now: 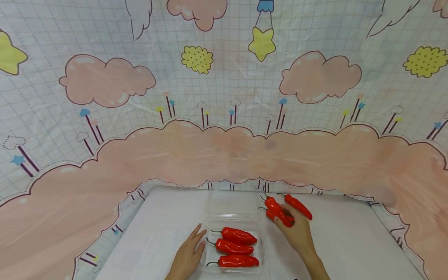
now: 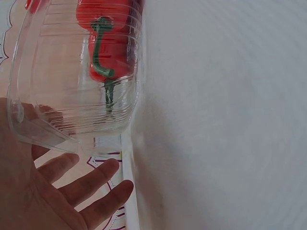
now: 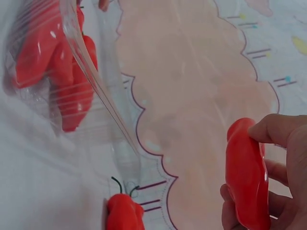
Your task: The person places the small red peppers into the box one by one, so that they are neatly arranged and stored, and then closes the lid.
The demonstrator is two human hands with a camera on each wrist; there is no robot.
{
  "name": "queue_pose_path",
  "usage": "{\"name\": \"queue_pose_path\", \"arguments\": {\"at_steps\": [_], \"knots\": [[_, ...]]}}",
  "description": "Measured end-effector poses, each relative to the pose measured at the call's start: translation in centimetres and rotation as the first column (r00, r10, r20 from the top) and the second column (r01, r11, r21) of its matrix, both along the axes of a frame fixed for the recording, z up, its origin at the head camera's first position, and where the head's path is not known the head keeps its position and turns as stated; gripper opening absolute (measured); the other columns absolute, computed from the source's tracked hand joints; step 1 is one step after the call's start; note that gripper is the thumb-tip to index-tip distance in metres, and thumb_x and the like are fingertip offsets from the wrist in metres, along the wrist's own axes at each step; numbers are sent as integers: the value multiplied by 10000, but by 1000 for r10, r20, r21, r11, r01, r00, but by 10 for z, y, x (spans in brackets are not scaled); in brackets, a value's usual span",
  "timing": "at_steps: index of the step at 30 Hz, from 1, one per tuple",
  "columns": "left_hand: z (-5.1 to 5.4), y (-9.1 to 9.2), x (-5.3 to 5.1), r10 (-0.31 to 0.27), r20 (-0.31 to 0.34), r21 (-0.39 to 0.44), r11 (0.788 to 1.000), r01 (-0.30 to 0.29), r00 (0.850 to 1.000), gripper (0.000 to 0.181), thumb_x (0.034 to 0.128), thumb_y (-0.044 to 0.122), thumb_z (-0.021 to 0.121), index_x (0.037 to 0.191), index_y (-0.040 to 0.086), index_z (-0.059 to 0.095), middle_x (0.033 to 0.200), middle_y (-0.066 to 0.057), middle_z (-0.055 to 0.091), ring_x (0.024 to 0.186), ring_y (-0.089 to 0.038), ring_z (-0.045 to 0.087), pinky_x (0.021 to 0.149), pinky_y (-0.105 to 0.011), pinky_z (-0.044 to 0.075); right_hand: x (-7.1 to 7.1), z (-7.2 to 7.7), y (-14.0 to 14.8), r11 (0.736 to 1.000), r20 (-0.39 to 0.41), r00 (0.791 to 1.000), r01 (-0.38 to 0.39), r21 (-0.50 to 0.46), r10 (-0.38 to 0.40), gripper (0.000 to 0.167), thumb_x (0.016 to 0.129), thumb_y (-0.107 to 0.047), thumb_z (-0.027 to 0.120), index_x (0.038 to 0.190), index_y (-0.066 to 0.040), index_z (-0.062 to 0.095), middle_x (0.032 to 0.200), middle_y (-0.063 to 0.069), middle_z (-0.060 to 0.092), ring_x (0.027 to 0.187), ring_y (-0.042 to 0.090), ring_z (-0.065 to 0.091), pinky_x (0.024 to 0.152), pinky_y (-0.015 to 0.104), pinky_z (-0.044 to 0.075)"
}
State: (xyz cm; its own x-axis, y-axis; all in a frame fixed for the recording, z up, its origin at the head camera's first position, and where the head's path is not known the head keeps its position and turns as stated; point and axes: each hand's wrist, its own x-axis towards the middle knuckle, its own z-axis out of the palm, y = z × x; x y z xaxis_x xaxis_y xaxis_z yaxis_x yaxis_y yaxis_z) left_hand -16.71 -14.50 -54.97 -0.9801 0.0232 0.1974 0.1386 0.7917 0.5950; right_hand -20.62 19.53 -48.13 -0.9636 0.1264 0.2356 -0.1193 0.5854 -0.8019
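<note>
Red pepper (image 3: 247, 177) in the grip of the right hand (image 1: 295, 229), thumb on one side, fingers on the other, to the right of the clear box (image 1: 263, 249). Second pepper (image 1: 269, 215) just beside, partly hidden. One more pepper (image 1: 298, 207) just past the hand, on the far side. Left hand (image 1: 188, 251) at the box's left edge, fingers loose and spread out. Inside the box, three shiny peppers (image 1: 238, 247) from near to far, stems to the left. Lid (image 1: 231, 204) folded back, far side. White table (image 1: 140, 237) below, cloud cloth (image 1: 224, 155) behind.
</note>
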Motion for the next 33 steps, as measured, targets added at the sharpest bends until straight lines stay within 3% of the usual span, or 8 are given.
{"name": "queue_pose_path", "arguments": {"at_steps": [5,15,27,33], "knots": [[1,0,1,-3,6,2,1000,3,1000,375,955,182,606,1328,154,621,1531,-27,460,1260,-343,580,993,-559,484,2,-4,-8,999,-18,999,-31,-17,31,483,841,-181,772,1295,-145,612,1153,67,691,1037,223,626,798,258,583],[0,0,1,-6,-2,5,1000,6,1000,374,962,190,598,1334,156,616,1536,-18,454,1246,-349,588,979,-566,490,7,-4,-24,997,46,996,-74,-30,75,489,830,-192,780,1291,-195,619,1179,33,680,1066,213,605,843,341,598],[0,0,0,-10,-19,1,1000,10,1000,376,962,178,594,1335,136,615,1532,-30,458,1250,-341,588,993,-551,487,8,-7,-34,993,22,994,-108,-42,109,483,813,-192,798,1268,-220,637,1176,-24,682,1020,174,599,795,214,559],[1,0,0,-12,-19,1,1000,12,1000,376,960,168,596,1333,127,615,1530,-42,460,1249,-344,588,992,-554,487,10,-8,-40,990,29,992,-123,-63,125,479,812,-163,795,1267,-177,645,1120,-31,693,997,162,602,756,163,532]]}}
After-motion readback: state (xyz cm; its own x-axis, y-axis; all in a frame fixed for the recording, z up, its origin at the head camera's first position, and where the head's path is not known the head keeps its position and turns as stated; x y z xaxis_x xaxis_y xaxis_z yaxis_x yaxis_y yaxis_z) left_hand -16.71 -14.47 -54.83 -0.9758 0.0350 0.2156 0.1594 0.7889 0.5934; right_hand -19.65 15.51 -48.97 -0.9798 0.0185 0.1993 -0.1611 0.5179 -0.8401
